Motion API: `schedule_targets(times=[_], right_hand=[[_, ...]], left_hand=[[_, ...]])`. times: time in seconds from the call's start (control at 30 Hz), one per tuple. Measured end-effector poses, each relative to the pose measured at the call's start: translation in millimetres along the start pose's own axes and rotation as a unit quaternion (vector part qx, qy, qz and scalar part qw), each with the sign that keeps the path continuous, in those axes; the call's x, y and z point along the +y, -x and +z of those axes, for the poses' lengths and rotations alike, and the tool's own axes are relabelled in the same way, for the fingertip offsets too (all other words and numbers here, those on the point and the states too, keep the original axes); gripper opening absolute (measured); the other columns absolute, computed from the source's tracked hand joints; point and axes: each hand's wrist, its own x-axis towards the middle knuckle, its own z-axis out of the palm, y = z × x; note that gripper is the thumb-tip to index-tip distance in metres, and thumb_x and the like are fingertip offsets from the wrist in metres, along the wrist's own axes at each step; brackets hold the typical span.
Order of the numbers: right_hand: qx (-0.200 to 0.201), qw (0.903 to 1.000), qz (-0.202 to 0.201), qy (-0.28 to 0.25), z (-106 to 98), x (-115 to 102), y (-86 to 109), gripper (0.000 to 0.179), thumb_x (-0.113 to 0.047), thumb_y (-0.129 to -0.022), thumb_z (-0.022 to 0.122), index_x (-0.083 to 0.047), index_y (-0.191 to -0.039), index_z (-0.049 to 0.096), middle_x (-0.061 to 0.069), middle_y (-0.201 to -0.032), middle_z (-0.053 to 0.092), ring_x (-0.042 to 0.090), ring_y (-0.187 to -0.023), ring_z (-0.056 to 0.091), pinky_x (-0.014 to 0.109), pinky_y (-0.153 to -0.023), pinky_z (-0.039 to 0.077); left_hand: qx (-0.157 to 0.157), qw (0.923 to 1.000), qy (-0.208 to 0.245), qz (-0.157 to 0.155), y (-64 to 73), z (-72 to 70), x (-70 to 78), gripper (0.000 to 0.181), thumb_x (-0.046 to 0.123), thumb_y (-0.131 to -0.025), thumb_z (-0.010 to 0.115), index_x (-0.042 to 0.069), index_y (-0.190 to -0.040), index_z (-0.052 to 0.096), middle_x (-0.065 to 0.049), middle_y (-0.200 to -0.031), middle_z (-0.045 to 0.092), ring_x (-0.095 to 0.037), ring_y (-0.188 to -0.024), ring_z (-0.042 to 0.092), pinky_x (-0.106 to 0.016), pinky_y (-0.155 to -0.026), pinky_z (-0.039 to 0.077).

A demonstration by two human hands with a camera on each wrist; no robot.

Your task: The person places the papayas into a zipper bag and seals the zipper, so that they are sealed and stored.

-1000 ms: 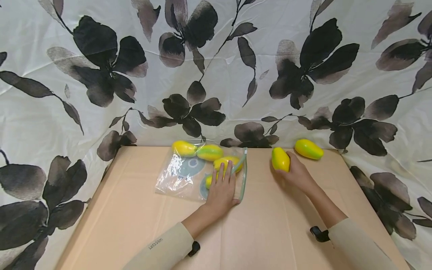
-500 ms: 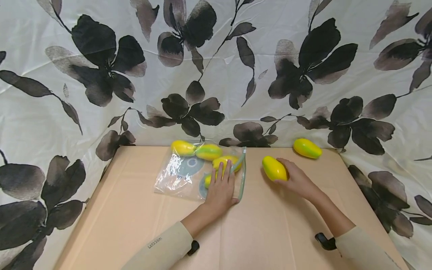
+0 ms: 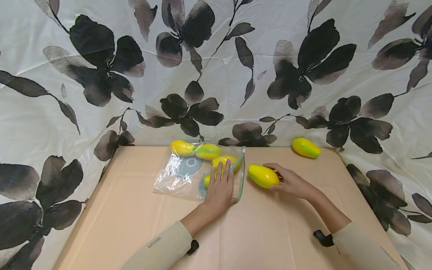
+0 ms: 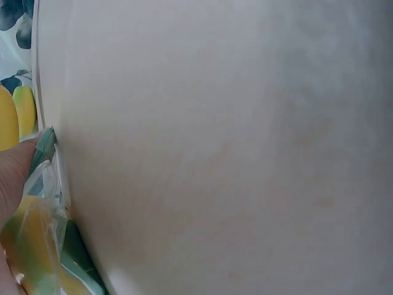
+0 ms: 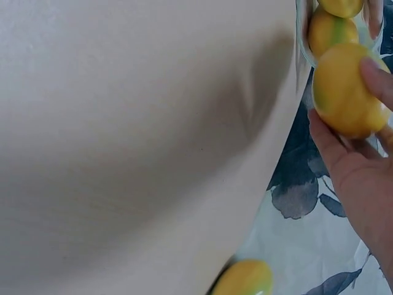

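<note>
In the head view my right hand (image 3: pixel 293 183) grips a glossy yellow papaya-like fruit (image 3: pixel 263 176), its narrower end pointing left toward the bag's opening. The right wrist view has the thumb and fingers around this fruit (image 5: pixel 344 92). A clear zip bag (image 3: pixel 175 185) with a green edge lies at the back, several similar yellow-green fruits (image 3: pixel 207 152) inside. Flat across its right part rests my left hand (image 3: pixel 219 189), fingers straight and spread. The left thumb (image 4: pixel 15 175) is against the green bag edge (image 4: pixel 44 147) in the left wrist view.
One more yellow-green fruit (image 3: pixel 305 147) lies at the back right, close to the far edge of the cardboard-coloured table (image 3: pixel 256 232). Behind and beside the table hangs a white cloth (image 3: pixel 236 105) with dark flowers.
My right hand has carried the fruit left and toward me, up close to the bag's opening, turning it from upright to lengthwise. The left hand and bag stay in place.
</note>
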Motion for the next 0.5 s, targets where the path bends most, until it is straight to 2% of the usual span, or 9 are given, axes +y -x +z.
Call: schedule_targets(times=[0.3,0.5], right_hand=[[-0.050,0.9983,-0.027,-0.010,7.0,-8.0,-12.9,0.078,-0.015,-0.088,0.082,-0.017,-0.155,0.043,0.008,-0.152,0.052,0.030,-0.135,0.053,0.049,-0.111,0.048],[-0.074,0.9967,-0.033,-0.008,9.9,-12.0,-20.9,0.076,-0.015,-0.090,0.080,-0.013,-0.155,0.041,0.011,-0.152,0.052,0.032,-0.134,0.054,0.051,-0.110,0.048]], left_hand=[[-0.001,1.0000,-0.005,-0.001,-0.7,-1.6,-1.7,0.110,0.064,-0.074,0.084,0.006,-0.156,0.040,-0.018,-0.174,0.006,-0.041,-0.159,0.015,-0.058,-0.126,0.023],[0.000,1.0000,-0.003,0.001,0.3,-1.8,-0.4,0.110,0.065,-0.075,0.083,0.006,-0.157,0.040,-0.018,-0.174,0.007,-0.041,-0.159,0.015,-0.059,-0.126,0.022]])
